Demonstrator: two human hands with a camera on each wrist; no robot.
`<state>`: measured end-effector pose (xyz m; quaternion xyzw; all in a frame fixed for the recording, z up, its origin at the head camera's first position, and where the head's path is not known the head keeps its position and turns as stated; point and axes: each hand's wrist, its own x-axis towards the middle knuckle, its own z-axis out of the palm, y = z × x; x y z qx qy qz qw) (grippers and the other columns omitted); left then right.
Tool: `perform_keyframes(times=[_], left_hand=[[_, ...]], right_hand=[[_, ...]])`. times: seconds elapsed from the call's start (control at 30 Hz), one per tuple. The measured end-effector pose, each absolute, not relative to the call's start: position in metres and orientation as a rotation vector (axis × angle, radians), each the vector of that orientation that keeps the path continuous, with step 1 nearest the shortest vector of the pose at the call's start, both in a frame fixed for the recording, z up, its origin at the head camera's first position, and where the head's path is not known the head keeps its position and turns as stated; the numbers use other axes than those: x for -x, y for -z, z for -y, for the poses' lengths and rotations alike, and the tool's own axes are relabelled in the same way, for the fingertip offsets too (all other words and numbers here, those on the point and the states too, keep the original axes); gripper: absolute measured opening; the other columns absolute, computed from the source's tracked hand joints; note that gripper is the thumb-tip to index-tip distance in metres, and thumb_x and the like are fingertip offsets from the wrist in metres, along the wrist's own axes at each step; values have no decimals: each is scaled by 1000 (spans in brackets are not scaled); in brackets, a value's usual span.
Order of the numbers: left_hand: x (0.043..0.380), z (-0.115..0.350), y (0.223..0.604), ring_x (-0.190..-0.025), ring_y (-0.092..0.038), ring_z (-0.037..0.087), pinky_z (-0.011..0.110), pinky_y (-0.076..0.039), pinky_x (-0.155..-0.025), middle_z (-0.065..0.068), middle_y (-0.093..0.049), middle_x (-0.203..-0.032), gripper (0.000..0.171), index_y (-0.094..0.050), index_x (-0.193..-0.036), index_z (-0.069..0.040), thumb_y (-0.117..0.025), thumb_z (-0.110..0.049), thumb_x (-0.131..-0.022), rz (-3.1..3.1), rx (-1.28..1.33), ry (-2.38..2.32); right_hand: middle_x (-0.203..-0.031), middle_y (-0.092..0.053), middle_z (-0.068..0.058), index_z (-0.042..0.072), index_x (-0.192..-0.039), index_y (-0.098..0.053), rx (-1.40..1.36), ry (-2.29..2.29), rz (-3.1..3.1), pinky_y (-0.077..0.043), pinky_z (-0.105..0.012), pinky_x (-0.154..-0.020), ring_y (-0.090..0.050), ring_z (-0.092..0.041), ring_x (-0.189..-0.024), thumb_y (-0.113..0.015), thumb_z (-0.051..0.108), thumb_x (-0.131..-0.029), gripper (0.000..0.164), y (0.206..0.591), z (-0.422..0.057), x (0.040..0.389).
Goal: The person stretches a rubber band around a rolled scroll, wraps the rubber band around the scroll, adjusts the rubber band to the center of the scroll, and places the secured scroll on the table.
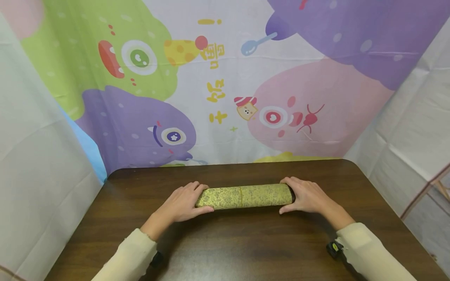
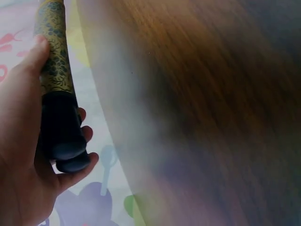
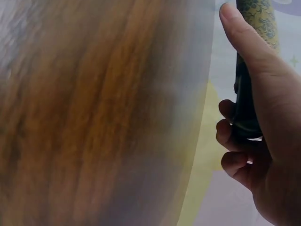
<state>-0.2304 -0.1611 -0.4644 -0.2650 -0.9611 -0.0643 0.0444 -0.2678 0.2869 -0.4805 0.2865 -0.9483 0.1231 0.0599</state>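
Both hands hold a long, slim object with a yellow-green floral pattern level over the brown table; I cannot tell its exact kind. A thin band crosses its middle. My left hand grips the left end, thumb on the near side and fingers round the far side. My right hand grips the right end in the same way. In the left wrist view, a black end piece with rounded tips lies inside the left hand. The right wrist view shows another dark end piece, partly hidden by the right hand.
The brown wooden table has rounded far corners. Behind it hangs a cartoon-printed curtain, and pale fabric walls stand at both sides. Dark wrist devices sit by the cream sleeves.
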Motion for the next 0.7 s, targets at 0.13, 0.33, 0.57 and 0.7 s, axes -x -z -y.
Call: perform_keyframes(times=[0.13, 0.33, 0.57, 0.7], left_hand=[[231, 159, 466, -122, -73, 35, 54, -63, -94, 15, -71, -137, 81, -62, -154, -7, -71, -69, -102, 3027, 811, 252], [231, 157, 468, -128, -72, 39, 59, -62, -99, 19, -70, -142, 82, -59, -156, -6, -71, -68, -103, 3116, 813, 285], [232, 155, 470, -130, -72, 41, 61, -62, -100, 19, -73, -142, 82, -61, -153, -6, -73, -68, -101, 3082, 830, 255], [233, 153, 471, -132, -71, 42, 64, -60, -103, 19, -73, -144, 82, -62, -153, -6, -74, -67, -101, 3086, 817, 267]], right_hand=[[-133, -76, -12, 11, -147, -65, -873, -346, 2937, -60, -45, -70, -79, -32, -98, -94, 74, -75, 100, 482, -286, 269], [-133, -72, -15, 10, -152, -60, -893, -353, 3026, -58, -46, -70, -76, -32, -97, -90, 73, -83, 98, 483, -283, 268], [-124, -67, -13, 13, -150, -62, -876, -318, 3028, -49, -35, -61, -65, -19, -83, -90, 68, -86, 90, 483, -282, 267], [-124, -65, -13, 14, -152, -63, -862, -289, 3045, -46, -33, -61, -63, -19, -88, -90, 73, -83, 95, 482, -281, 268]])
